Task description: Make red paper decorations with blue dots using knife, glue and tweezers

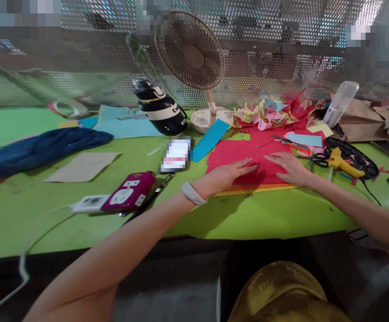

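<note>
Evidently unclenched, the left hand (236,171) and right hand (290,168) rest on red paper (236,150), neither grip grasping anything.
The paper lies directly beneath both, neither hand nearer, its long axis seemingly side to side, yellow paper (258,190) peeking from its near edge. Left of it on the green desk (281,217) is a phone (175,154); rightward, a glue gun (344,163). Beyond, a fan (193,57) stands before a perforated screen (264,53).

Flat red paper sheets (231,154): before round beige plastic fan (193,57)
Yellow pistol-shaped plastic glue gun (346,163): right of sheets
</note>
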### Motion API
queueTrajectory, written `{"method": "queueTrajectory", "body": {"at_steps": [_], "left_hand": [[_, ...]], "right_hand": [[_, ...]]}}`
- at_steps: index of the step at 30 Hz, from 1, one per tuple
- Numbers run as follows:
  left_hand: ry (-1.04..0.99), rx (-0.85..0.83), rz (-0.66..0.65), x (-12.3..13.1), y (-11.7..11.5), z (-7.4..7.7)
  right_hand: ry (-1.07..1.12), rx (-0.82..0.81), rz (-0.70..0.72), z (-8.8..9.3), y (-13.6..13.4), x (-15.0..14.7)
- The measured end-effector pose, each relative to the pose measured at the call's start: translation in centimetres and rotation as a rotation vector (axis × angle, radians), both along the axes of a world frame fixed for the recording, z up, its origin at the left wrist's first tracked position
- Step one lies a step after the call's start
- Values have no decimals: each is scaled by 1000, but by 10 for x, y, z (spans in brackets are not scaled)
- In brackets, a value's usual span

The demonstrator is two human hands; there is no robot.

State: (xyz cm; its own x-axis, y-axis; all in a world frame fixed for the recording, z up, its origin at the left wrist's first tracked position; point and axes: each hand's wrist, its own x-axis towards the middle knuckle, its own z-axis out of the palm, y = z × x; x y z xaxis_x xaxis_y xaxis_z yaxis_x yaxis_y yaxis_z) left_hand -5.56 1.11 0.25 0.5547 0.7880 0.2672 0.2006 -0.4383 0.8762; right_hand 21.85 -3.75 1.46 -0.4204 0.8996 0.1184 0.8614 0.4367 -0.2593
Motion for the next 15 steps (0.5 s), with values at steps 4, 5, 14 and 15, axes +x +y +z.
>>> {"method": "queueTrajectory", "body": {"at_steps": [4, 5, 14, 15], "left_hand": [[589, 302, -346, 0, -1, 7], [688, 340, -367, 0, -2, 10], [876, 440, -362, 3, -7, 11], [861, 449, -364, 3, -7, 9]], "right_hand": [[-97, -48, 142, -2, 4, -3], [-116, -58, 144, -1, 5, -3], [-188, -44, 163, -2, 10, 0], [-207, -35, 168, -2, 8, -1]]}}
